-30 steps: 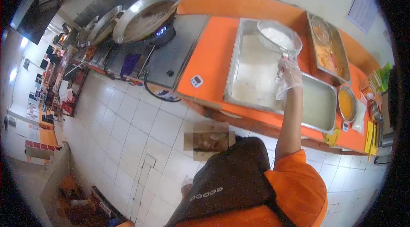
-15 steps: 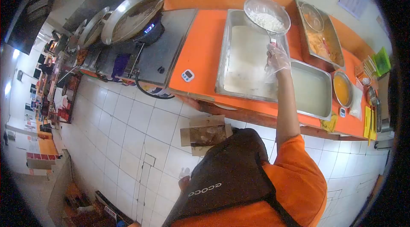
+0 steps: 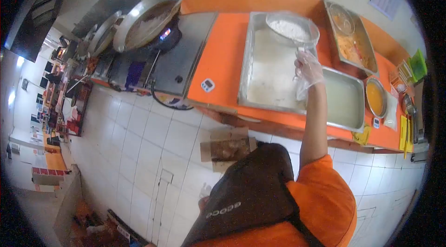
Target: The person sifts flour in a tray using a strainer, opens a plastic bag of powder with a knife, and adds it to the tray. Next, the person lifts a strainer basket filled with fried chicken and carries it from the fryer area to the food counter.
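My right hand (image 3: 308, 68), in a clear plastic glove, is closed around the handle of a round strainer (image 3: 291, 29) holding white powder. The strainer is over the back of a large metal tray (image 3: 244, 68), whose floor is coated with white powder. Beside that tray, a second metal tray (image 3: 362, 107) contains pale, cloudy liquid. Only a small part of my left hand (image 3: 204, 198) shows, low beside the dark apron; its fingers are too unclear to read.
Large pans (image 3: 121, 35) stand on the stove at the left. A timer (image 3: 207, 85) lies on the orange counter. Behind are a tray of orange food (image 3: 375, 65) and a bowl of orange liquid (image 3: 375, 98). An open cardboard box (image 3: 227, 148) sits on the tiled floor.
My right hand has stayed on the strainer handle. The strainer was tilted more toward the camera half a second ago and now looks flatter and blurred. The view has shifted slightly.
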{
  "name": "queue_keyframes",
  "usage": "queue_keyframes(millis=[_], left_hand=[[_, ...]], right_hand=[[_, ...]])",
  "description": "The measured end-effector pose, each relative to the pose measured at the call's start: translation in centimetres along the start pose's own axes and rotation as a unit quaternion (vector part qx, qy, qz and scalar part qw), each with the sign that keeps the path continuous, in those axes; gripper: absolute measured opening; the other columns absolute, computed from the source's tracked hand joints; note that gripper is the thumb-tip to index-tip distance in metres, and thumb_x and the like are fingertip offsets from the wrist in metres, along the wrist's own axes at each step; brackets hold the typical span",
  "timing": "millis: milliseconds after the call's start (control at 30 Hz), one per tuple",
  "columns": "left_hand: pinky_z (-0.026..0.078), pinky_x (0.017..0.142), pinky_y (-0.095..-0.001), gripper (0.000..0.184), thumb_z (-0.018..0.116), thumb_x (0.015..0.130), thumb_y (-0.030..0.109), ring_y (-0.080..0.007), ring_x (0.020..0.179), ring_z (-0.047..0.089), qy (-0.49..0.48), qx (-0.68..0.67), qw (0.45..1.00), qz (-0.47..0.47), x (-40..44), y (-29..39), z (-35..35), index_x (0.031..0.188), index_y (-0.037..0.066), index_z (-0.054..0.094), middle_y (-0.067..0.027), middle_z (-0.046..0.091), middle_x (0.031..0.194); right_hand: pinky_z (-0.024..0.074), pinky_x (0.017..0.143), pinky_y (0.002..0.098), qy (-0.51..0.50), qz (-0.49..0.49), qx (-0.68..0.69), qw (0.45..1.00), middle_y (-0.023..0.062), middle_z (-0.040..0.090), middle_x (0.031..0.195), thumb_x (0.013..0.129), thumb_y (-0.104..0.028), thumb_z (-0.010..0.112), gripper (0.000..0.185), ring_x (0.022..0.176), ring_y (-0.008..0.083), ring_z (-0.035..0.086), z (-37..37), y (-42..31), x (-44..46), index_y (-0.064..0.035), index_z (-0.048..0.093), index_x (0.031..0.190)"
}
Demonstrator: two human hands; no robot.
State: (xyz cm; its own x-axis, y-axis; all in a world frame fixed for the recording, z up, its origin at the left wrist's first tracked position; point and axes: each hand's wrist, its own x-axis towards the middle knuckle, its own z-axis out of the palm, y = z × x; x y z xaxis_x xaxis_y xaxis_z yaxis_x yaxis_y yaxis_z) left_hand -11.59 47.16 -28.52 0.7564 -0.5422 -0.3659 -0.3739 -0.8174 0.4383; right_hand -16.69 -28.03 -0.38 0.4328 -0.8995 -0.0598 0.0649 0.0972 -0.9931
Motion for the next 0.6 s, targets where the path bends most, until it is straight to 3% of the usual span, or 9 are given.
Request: queue_keyframes(millis=[33,100,200,300,367,433,500,600], left_hand=[[0.051,0.068,-0.0395,0.025,0.062,0.082,0.035,-0.0264,0.077,0.066,-0.003,0.001,1.0,-0.004,-0.4,-0.2,0.1,0.091,0.012,0.068,-0.0102,0.068,0.089],[0.051,0.069,-0.0395,0.025,0.062,0.082,0.035,-0.0264,0.078,0.066,-0.003,-0.001,1.0,-0.003,-0.1,-0.1,0.1,0.091,0.012,0.068,-0.0102,0.068,0.089],[0.051,0.069,-0.0394,0.025,0.062,0.082,0.035,-0.0264,0.078,0.066,0.0,0.001,1.0,-0.009,-0.1,-0.1,-0.1,0.092,0.012,0.068,-0.0102,0.068,0.09],[0.051,0.069,-0.0394,0.026,0.062,0.082,0.035,-0.0264,0.079,0.066,-0.005,0.001,1.0,-0.009,0.2,0.1,0.3,0.092,0.012,0.069,-0.0102,0.069,0.091],[0.051,0.07,-0.0394,0.026,0.062,0.082,0.035,-0.0264,0.079,0.066,-0.003,0.001,1.0,-0.01,0.3,0.3,0.1,0.093,0.012,0.069,-0.0103,0.069,0.091],[0.051,0.07,-0.0394,0.027,0.063,0.082,0.035,-0.0264,0.079,0.067,-0.011,0.006,1.0,-0.015,-0.5,0.2,0.3,0.093,0.012,0.069,-0.0103,0.069,0.092],[0.051,0.07,-0.0393,0.027,0.063,0.082,0.036,-0.0264,0.08,0.067,-0.01,0.006,1.0,-0.009,0.3,0.7,0.1,0.094,0.012,0.069,-0.0103,0.069,0.092],[0.051,0.071,-0.0393,0.028,0.063,0.082,0.036,-0.0264,0.08,0.067,-0.008,0.011,1.0,-0.009,0.2,0.4,-0.4,0.094,0.012,0.07,-0.0103,0.07,0.093]], right_hand=[[0.0357,0.042,0.0279,0.0,0.015,-0.005,1.0,-0.0024,0.046,0.065,0.09,-0.029,0.063,0.02,0.048,0.01,0.043,0.3,0.4,-1.0,-0.0146,0.056,0.103],[0.0383,0.043,0.029,0.02,0.094,0.111,0.989,-0.0016,0.048,0.067,0.09,-0.029,0.062,0.021,0.05,0.0107,0.045,1.4,-0.5,-0.8,-0.0141,0.057,0.104],[0.0394,0.043,0.0293,-0.003,0.05,0.094,0.994,-0.0015,0.048,0.067,0.091,-0.03,0.061,0.02,0.05,0.0109,0.046,0.8,-2.0,-2.1,-0.0142,0.056,0.102],[0.0408,0.044,0.0302,0.025,0.092,0.083,0.992,-0.001,0.049,0.068,0.091,-0.03,0.06,0.02,0.051,0.011,0.047,2.0,-1.5,-2.3,-0.0136,0.056,0.103],[0.0426,0.046,0.0301,-0.001,-0.051,-0.087,0.995,-0.001,0.049,0.067,0.092,-0.03,0.058,0.02,0.051,0.0114,0.047,-0.4,1.1,1.0,-0.0127,0.056,0.1],[0.044,0.048,0.0298,-0.007,-0.026,-0.096,0.995,-0.0005,0.05,0.067,0.092,-0.031,0.057,0.021,0.053,0.0117,0.049,-0.7,3.0,-0.3,-0.0114,0.057,0.098],[0.0451,0.052,0.0294,0.02,0.105,0.065,0.992,0.0007,0.051,0.069,0.093,-0.032,0.055,0.023,0.057,0.0119,0.051,1.2,0.2,-1.1,-0.01,0.058,0.098],[0.0414,0.052,0.0273,-0.007,0.009,-0.031,0.999,0.0012,0.053,0.07,0.092,-0.032,0.057,0.023,0.058,0.0107,0.05,0.4,-0.3,-1.4,-0.0094,0.058,0.096]])
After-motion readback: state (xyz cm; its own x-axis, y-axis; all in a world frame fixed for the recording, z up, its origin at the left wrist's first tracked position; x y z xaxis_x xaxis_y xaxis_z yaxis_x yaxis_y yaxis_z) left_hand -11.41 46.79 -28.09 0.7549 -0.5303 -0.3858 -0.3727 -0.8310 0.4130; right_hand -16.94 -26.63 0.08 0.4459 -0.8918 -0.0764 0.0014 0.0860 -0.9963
